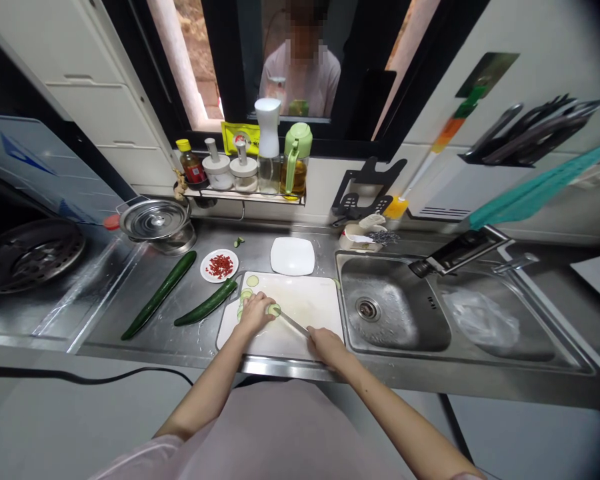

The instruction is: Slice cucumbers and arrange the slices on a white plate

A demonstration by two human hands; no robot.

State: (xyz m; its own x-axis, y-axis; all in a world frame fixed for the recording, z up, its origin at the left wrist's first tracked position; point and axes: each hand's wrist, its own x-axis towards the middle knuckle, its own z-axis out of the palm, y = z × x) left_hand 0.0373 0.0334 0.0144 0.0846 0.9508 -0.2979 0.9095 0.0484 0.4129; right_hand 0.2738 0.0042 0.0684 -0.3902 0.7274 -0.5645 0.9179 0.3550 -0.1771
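Note:
My right hand (325, 343) is closed round the handle of a kitchen knife (294, 323), whose blade points left across the white cutting board (310, 293). The blade's tip meets a pale green cucumber slice (273, 310) at the fingertips of my left hand (255, 312). My left fingers are curled and pressed on cucumber slices, partly hidden beneath them. More cucumber slices (253, 281) lie at the board's upper left. A cut length of cucumber (206, 303) rests on the counter left of the board, and a longer whole cucumber (160, 295) lies further left.
A plate of chopped red pieces (210, 274) and a white square plate (293, 256) stand behind the board. A sink (395, 340) with a faucet (460, 250) adjoins it on the right. A lidded steel pot (173, 243) is at back left, below a rack of condiment bottles (269, 143).

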